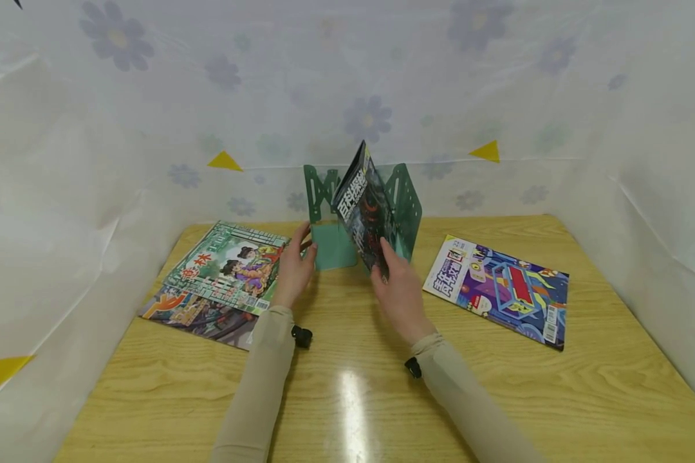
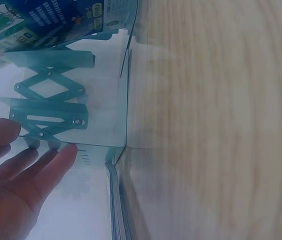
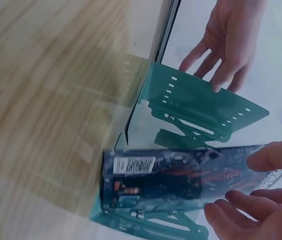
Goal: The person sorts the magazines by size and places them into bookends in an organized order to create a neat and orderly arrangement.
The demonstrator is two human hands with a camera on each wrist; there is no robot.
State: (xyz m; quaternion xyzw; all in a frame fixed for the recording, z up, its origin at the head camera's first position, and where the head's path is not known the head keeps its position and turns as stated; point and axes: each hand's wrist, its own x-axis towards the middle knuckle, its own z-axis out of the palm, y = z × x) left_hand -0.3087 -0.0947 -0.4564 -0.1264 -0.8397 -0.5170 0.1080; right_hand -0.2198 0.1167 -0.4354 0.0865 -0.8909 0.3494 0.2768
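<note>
A green metal expanding bookend stands at the middle back of the table, with crossed bars between two end plates. My right hand holds a dark magazine with thumb and fingers. This magazine is upright and tilted between the plates; in the right wrist view its barcode corner is low, near the base. My left hand is at the left end plate, its loosely extended fingers touching the plate's edge.
On the left, a green-covered magazine overlaps a darker magazine on the wooden table. A purple and white magazine lies to the right. White flowered cloth hangs behind and along the sides.
</note>
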